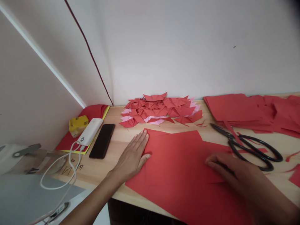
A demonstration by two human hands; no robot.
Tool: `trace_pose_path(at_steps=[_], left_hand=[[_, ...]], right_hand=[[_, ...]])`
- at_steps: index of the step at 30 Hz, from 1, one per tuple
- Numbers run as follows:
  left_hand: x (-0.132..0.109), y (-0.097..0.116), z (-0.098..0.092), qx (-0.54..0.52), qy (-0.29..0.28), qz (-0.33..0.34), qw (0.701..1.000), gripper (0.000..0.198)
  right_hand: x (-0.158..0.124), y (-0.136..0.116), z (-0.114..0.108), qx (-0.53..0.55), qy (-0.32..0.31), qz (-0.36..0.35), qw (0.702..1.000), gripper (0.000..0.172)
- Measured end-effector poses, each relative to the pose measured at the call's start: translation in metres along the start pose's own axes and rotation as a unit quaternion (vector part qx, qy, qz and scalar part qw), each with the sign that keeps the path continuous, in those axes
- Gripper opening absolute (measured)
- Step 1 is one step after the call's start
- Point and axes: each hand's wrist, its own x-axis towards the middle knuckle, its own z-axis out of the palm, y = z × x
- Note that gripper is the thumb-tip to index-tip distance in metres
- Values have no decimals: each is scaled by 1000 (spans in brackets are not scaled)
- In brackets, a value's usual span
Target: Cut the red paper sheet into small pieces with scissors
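Observation:
A large red paper sheet (178,165) lies on the wooden table (117,137), its near corner hanging over the front edge. My left hand (133,154) lies flat with fingers stretched out on the sheet's left corner. My right hand (229,172) rests palm down on the sheet's right side, fingers together and slightly curled, holding nothing I can see. Black scissors (253,147) lie just beyond my right hand. A heap of folded red and pink paper pieces (159,111) sits at the back by the wall.
A stack of red sheets (253,111) lies at the back right. At left are a black phone (102,140), a white power bank (91,131) with a white cable (58,175), a yellow box (77,123) and red-yellow paper. Walls close the back and left.

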Motion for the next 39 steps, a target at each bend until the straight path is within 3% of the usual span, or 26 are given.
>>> trace_pose_path(at_steps=[4, 8, 12, 14, 16, 18, 20, 23, 25, 30, 35, 39], left_hand=[[-5, 2, -1, -13, 36, 49, 998, 71], [-8, 7, -2, -26, -2, 134, 991, 63], [-8, 8, 1, -19, -4, 114, 993, 58], [-8, 7, 3, -20, -4, 113, 993, 58], [-8, 7, 4, -23, -5, 110, 994, 58], [-8, 7, 4, -24, -2, 106, 994, 57], [-8, 8, 4, -25, 3, 102, 994, 57], [-8, 9, 3, -28, 9, 99, 995, 58], [-8, 9, 3, -26, 7, 101, 995, 57], [-6, 7, 4, -15, -10, 100, 995, 60], [-6, 7, 3, -19, -23, 98, 995, 58], [-6, 6, 2, -38, -21, 92, 995, 58]], right_hand=[[-1, 2, 2, -19, 4, -2, 1000, 25], [-4, 6, 7, -49, 30, 1, 998, 24], [-4, 2, 3, -106, 18, -17, 994, 24], [-1, -9, -2, -166, 20, -26, 985, 25], [2, -28, -4, -244, 74, -39, 966, 28], [8, -52, 1, -276, 85, -87, 954, 39], [14, -76, 15, -240, 38, -135, 961, 47], [26, -102, 42, -194, -88, -195, 958, 60], [35, -107, 57, -182, -104, -211, 955, 64], [49, -80, 68, -217, -84, -216, 948, 68], [45, -35, 51, -265, -8, -204, 943, 70], [42, -18, 39, -275, 33, -194, 941, 72]])
